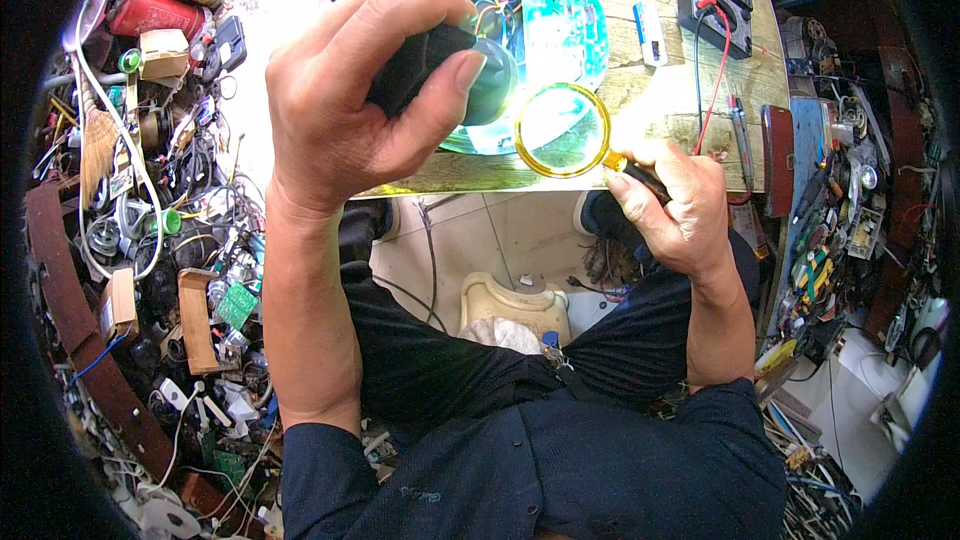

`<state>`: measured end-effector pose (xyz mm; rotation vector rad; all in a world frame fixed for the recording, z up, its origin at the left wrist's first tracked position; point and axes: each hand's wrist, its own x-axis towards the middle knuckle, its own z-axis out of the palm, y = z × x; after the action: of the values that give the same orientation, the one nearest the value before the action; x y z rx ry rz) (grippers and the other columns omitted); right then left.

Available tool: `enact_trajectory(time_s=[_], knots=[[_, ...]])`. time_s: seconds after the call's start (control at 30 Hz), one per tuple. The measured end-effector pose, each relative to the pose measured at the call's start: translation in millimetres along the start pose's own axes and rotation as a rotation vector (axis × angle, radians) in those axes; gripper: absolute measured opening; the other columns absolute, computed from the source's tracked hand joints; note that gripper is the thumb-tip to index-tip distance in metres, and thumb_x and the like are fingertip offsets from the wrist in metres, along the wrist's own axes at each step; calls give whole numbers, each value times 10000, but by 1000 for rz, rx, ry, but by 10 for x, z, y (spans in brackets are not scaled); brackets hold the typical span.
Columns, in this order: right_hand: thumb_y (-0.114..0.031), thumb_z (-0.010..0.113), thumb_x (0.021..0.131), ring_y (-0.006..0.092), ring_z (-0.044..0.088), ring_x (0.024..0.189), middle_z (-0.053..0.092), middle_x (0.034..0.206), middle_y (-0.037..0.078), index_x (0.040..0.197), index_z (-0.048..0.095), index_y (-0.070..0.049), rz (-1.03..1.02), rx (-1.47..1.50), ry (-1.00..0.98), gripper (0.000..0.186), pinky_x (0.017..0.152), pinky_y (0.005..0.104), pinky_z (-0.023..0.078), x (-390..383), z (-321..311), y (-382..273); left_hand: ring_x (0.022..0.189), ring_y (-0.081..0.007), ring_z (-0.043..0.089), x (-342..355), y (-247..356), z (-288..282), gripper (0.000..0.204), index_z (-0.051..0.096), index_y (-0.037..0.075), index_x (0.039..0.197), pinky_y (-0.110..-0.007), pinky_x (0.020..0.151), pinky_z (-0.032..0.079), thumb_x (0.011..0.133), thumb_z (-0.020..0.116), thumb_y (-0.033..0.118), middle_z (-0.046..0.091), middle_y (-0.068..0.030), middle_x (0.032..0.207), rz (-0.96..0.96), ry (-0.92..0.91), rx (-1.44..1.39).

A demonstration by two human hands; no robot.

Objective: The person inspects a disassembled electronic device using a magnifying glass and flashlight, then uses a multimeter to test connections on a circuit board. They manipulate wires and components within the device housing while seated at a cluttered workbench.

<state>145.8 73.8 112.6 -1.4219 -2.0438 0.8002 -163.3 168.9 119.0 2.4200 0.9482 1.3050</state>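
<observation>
My magnifier (605, 145) has a glossy yellow rim (521, 130), a smooth, clear lens (563, 130) and a black, plastic-looking handle (648, 180). My table (625, 80) is grained wood. I wear a matt cloth shirt (640, 440). The stool (545, 315) looks like smooth plastic, the floor (470, 240) tile, the broom (97, 155) rough straw, the box (195, 320) matt cardboard.

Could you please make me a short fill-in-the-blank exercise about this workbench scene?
1. The right hand grips the magnifying glass by its ____.
2. A dark object is in the ____ hand.
3. The circuit board beside the open brown box on the left is ____.

Missing words: handle; left; green.
</observation>
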Motion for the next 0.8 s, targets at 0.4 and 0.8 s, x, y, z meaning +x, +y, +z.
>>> enact_trajectory(time_s=[0.4,0.8], knots=[[-127,817,907,305,693,639,697,790,148,1086,701,-19,-56,22,51,239,602,384,530,6,54,43,669,-208,705,29,-50,48,270,761,63,1105,-301,598,554,854,842,121,730,-85,855,68,79,-23],[-59,774,930,209,722,685,732,810,143,1112,702,41,-17,31,11,220,642,315,534,-1,1,7,683,-217,719,30,-53,73,279,760,68,1109,-308,603,560,847,842,118,735,-89,856,70,87,-28]])
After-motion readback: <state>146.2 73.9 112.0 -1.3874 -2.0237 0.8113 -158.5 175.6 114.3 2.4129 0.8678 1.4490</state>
